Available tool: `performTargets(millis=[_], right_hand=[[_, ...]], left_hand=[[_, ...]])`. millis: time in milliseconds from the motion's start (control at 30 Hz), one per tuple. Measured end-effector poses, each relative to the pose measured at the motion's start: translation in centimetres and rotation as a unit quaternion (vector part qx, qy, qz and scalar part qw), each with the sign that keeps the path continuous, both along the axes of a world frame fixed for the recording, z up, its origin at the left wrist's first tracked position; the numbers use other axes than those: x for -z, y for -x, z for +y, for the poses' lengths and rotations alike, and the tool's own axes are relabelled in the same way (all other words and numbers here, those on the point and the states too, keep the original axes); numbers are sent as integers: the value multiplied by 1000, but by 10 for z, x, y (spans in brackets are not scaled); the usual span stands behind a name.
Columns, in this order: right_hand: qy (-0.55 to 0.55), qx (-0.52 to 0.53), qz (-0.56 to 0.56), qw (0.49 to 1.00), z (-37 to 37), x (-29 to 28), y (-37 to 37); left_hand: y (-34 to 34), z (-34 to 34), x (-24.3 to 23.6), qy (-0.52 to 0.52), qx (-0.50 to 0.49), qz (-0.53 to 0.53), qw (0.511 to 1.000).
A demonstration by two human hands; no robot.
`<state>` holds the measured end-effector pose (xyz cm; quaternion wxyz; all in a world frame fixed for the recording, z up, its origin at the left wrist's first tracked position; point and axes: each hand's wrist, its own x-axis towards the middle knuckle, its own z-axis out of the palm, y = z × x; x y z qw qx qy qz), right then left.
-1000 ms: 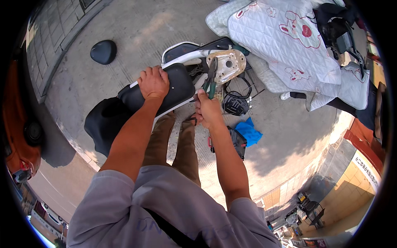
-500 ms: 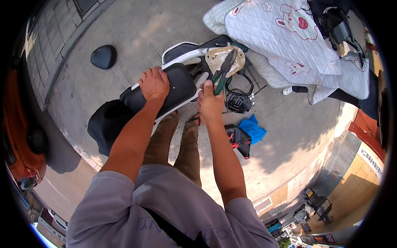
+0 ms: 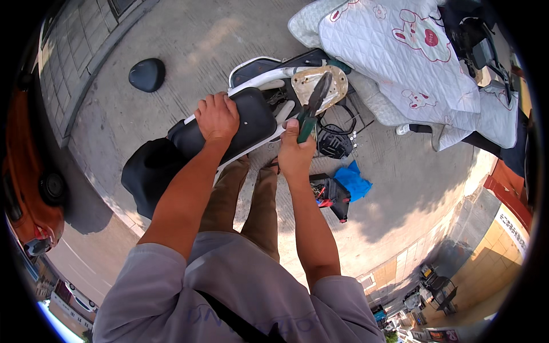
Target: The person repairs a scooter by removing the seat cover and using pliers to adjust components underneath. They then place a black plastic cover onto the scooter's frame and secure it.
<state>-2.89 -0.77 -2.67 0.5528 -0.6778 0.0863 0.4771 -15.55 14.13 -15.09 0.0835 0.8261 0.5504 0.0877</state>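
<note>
A scooter with a white frame stands before me, its long black seat (image 3: 251, 117) slanting across the view. My left hand (image 3: 218, 117) grips the seat's far edge, fingers curled over it. In my right hand (image 3: 297, 153) is a pair of pliers (image 3: 309, 121) with green handles, jaws pointing up and away from me. The pliers are raised in front of a stained, cream-coloured plate (image 3: 304, 80) with holes at the scooter's front end; I cannot tell whether they touch it. Their handles sit close together.
A black rear basket or rack part (image 3: 334, 143) lies right of my hand, with small white pieces beside it. Nearer are an open toolbox (image 3: 337, 200) and a blue cloth (image 3: 353, 182). A quilted white cover (image 3: 372, 51) drapes at upper right. A dark rounded case (image 3: 147, 75) lies far left.
The pliers' handles have come closer together and the tool has turned slightly more upright in my right hand. My left hand stays on the seat. The whole view has shifted slightly.
</note>
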Motion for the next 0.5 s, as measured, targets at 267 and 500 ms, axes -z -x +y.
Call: performTargets(millis=[267,500], right_hand=[[48,-50,-140,988,-7,2,-19],[107,-279,-482,824,-10,-67,-44]], left_hand=[[-6,4,-2,-10,-6,5,1000],[7,-7,5,14,-23,6,1000]])
